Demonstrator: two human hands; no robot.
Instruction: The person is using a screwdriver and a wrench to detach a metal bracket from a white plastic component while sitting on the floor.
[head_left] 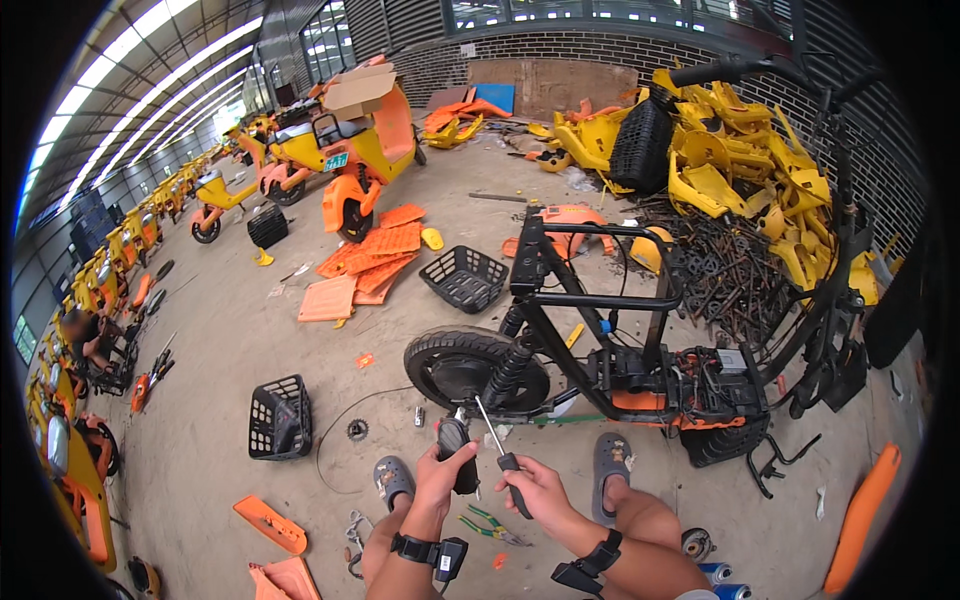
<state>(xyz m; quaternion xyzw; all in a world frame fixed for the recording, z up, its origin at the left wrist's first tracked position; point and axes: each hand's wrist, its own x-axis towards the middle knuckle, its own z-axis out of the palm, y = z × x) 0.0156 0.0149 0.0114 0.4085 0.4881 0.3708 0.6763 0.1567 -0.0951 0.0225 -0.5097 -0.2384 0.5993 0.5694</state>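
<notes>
The screwdriver stands aslant, tip up, just beside the lower part of the wheel; whether it touches metal I cannot confirm. The right grip is wrapped tightly on its handle. The left grip is clamped on a black tool, exact kind uncertain, its metal end toward the same area. Principal hazard, in my judgement: the tip slipping under pressure and striking the left grip, the two being close together. Secondly, the frame could shift if levered; I cannot make out its support. Thirdly, the pliers lie between the clogs, where a step could catch them. Wheel and frame bound the work ahead; cans sit near the right forearm. Widest room for moving: leftward, between the basket and the scooters.
</notes>
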